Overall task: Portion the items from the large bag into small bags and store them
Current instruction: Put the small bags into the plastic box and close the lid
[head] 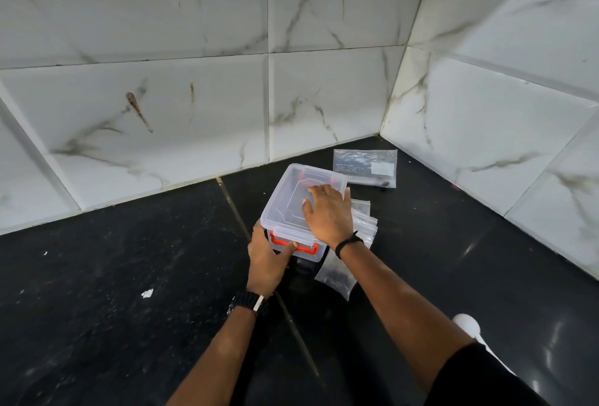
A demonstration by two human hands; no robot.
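Note:
A clear plastic storage box (285,198) with its lid on and a red latch (306,247) stands on the black counter. My right hand (327,212) lies flat on the lid, fingers spread. My left hand (267,258) grips the box's near left corner, thumb on the red latch. A small clear bag (335,277) holding dark items lies just in front of the box. A stack of empty small bags (364,219) sits to the right of the box. The large bag (366,165) lies flat behind, near the corner.
White marble-tiled walls (194,97) close the counter at the back and right, forming a corner. The black counter (113,276) has a seam running diagonally under the box and a few white specks. A white object (466,324) shows at lower right.

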